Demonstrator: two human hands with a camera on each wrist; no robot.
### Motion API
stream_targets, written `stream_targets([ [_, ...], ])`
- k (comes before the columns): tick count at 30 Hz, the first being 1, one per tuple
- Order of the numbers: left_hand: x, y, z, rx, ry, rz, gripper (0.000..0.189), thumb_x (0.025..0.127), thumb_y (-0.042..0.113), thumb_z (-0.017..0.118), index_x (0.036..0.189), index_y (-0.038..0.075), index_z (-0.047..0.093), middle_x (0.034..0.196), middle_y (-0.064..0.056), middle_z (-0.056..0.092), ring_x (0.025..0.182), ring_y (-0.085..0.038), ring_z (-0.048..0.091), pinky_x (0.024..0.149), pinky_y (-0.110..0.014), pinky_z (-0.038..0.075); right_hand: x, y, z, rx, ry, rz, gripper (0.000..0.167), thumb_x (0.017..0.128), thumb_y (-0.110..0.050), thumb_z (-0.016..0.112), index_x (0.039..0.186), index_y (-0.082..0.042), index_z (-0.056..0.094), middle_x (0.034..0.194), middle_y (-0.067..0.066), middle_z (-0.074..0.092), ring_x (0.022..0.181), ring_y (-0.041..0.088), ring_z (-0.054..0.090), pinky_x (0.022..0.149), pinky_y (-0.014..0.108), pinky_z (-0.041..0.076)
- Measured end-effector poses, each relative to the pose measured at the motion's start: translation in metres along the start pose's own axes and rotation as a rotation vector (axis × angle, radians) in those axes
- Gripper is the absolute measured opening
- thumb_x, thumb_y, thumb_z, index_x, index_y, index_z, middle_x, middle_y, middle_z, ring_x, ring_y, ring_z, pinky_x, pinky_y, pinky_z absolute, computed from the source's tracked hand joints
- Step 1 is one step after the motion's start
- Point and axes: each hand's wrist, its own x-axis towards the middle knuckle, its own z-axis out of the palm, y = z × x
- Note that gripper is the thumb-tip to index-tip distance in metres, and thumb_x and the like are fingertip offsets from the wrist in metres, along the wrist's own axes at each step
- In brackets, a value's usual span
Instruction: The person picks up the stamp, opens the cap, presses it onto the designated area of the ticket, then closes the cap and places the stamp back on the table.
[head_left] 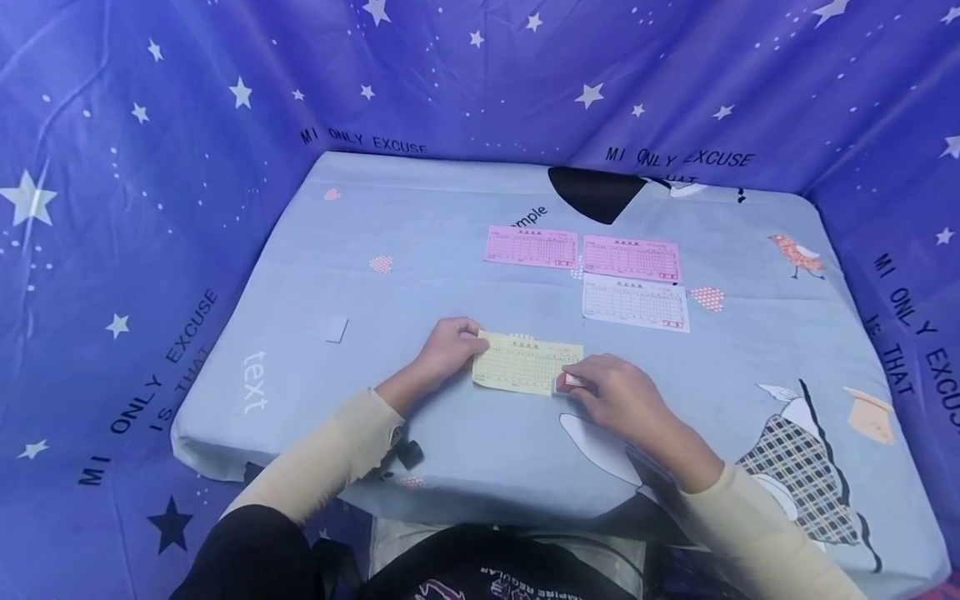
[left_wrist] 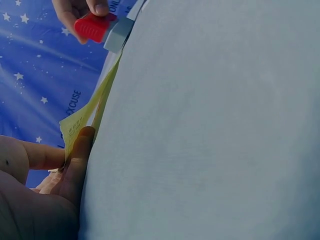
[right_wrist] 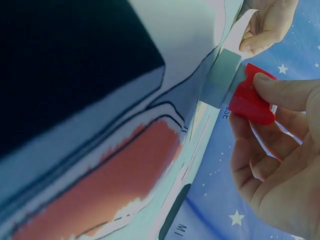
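Observation:
A yellow printed form slip [head_left: 517, 367] lies in front of the person, near the middle of the table. The left hand [head_left: 452, 350] pinches its left edge between thumb and fingers; in the left wrist view that end of the slip [left_wrist: 76, 129] curls up off the cloth. The right hand [head_left: 618, 385] grips the red handle of a stamp [right_wrist: 252, 95] between thumb and fingers. Its grey base [left_wrist: 119, 35] is down at the slip's lower right corner. The stamp's underside is hidden.
Beyond the hands lie two pink slips [head_left: 531, 247] side by side, with a white slip [head_left: 636, 305] below the right one. A small white rectangular piece [head_left: 337, 330] sits to the left. Patterned cloth covers the table [head_left: 300, 250], and blue star-printed curtain [head_left: 480, 75] surrounds it.

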Motion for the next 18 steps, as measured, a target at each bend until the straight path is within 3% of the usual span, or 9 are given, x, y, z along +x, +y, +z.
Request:
stream_targets([
  [18,-0.0019,0.0017,0.0007,-0.013,0.008,0.007,0.007,0.083,0.003,0.068,0.090,0.001,0.068,0.085,-0.009,0.068,0.063,-0.014,0.054,0.052,-0.023,0.044,-0.0014,0.0021,0.0043,-0.016,0.038,-0.029,0.027,0.083,-0.006,0.080,0.110,-0.008,0.077,0.103,0.008,0.075,0.101,0.030,0.069,0.089,0.049,0.054],
])
